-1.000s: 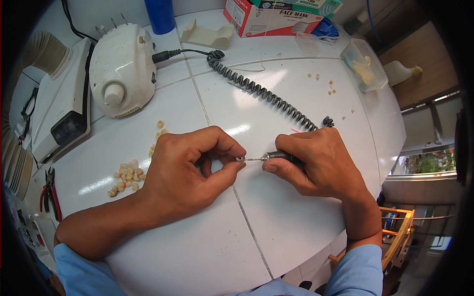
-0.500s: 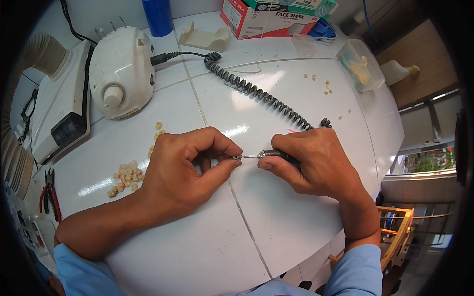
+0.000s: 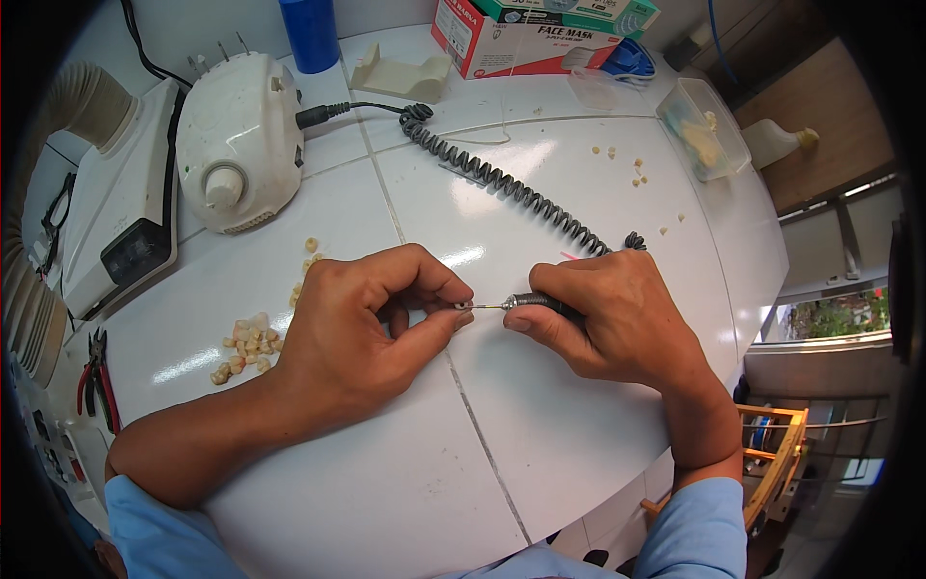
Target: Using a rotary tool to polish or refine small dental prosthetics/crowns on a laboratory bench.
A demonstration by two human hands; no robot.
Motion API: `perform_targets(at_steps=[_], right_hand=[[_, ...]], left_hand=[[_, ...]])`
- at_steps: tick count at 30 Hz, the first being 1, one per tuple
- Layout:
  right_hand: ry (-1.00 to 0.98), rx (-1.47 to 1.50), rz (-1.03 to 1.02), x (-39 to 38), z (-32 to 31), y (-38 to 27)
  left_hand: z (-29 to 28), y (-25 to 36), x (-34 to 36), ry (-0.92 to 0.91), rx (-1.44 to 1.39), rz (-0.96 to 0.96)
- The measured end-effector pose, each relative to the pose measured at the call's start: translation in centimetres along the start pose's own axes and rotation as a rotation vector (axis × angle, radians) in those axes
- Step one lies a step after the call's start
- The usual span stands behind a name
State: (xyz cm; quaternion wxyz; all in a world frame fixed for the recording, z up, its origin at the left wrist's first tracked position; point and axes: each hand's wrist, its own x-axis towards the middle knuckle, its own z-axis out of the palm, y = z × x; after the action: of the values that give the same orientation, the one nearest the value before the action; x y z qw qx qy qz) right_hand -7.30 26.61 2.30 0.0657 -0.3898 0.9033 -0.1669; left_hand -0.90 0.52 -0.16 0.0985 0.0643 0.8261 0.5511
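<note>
Over the middle of the table, my left hand (image 3: 362,333) pinches a tiny greyish piece (image 3: 463,307) between thumb and forefinger. The fingertips cover most of it, so its kind is hard to make out. My right hand (image 3: 617,318) is wrapped round a rotary handpiece (image 3: 540,301) with a dark grip and silver nose. Its thin bur (image 3: 488,307) points left and meets the pinched piece, or nearly so. Beside my left wrist lies a pile of cream tooth-like crowns (image 3: 253,340). More small crowns (image 3: 311,245) lie in a line behind the left hand, partly hidden by it.
A white control unit (image 3: 241,145) feeds the handpiece through a coiled cord (image 3: 511,183). Left of it stands a white box-like machine (image 3: 125,203) with a ribbed hose (image 3: 29,222). Pliers (image 3: 97,381) lie far left. Mask boxes (image 3: 531,43) and a clear tub (image 3: 702,130) stand at the back.
</note>
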Motion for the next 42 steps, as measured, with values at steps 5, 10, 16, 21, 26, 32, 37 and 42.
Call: perform_targets(at_steps=[5, 10, 16, 21, 26, 32, 37, 42], right_hand=[[-0.044, 0.055, 0.013, 0.0, -0.6, 0.4], [-0.093, 0.102, 0.040, 0.0, -0.8, 0.6], [-0.096, 0.099, 0.034, 0.0, -0.8, 0.7], [-0.081, 0.090, 0.027, 0.0, -0.7, 0.6], [-0.099, 0.108, 0.057, 0.0, -0.7, 0.5], [-0.042, 0.083, -0.011, -0.1, -0.5, 0.6], [-0.042, 0.039, -0.026, -0.1, -0.4, 0.4], [-0.032, 0.028, -0.016, -0.1, -0.3, 0.1]], left_hand=[[0.4, -0.9, 0.1, 0.013, -0.106, 0.089], [0.4, -0.6, 0.2, -0.008, -0.216, 0.078], [0.5, -0.6, 0.2, -0.007, -0.248, 0.062], [0.4, -0.9, 0.2, -0.019, -0.173, 0.146], [0.6, -1.0, 0.2, -0.022, -0.216, 0.121], [0.5, -1.1, 0.0, -0.007, -0.129, 0.147], [0.5, -1.1, -0.1, 0.018, -0.051, 0.157], [0.6, -0.8, -0.1, 0.038, -0.010, 0.137]])
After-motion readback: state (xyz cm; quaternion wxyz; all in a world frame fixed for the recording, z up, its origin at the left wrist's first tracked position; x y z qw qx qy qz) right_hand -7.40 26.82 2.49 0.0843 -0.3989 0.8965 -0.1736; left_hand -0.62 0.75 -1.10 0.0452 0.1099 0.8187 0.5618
